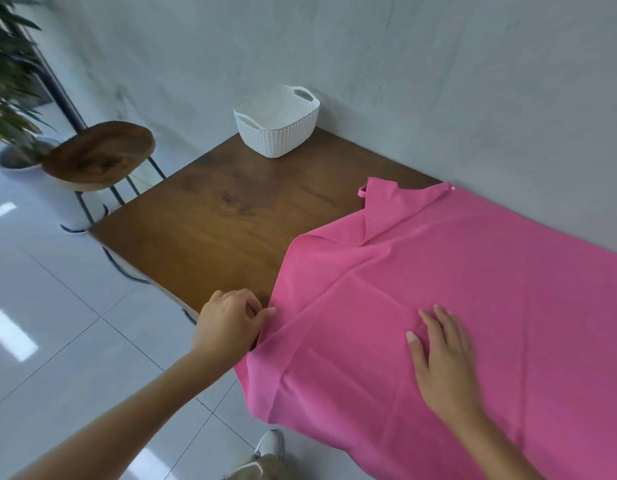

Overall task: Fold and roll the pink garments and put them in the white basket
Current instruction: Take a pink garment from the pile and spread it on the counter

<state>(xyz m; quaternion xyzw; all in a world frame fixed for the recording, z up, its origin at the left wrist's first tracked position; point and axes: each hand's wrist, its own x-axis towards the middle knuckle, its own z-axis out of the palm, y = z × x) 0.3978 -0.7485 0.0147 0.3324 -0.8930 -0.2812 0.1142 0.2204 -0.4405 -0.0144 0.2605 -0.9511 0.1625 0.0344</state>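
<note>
On the right half of the wooden worktop (210,216) lies one pink garment (473,306), spread mostly flat, its near edge hanging over the worktop's front edge and its far edge close to the wall. Left hand (227,323) sits at the garment's left edge by the front edge of the worktop, fingers (267,311) curled and pinching the hem. Right hand (442,358) lies flat on the cloth, fingers straight and a little spread, pressing it down, holding nothing. White basket (277,121) stands at the far left corner against the wall, well apart from the garment, looks empty. Cloth reads thin, light, soft and limp, a few shallow creases, likely a bit slick on the wood, so it may slide unless pinned. Best hold judged: pinch at hem or corners, lift the left edge over toward the middle while the flat hand anchors. Folding barely begun; rolling and placing not yet done. Wooden stool (99,154) and a plant (9,64) stand off the left edge.
</note>
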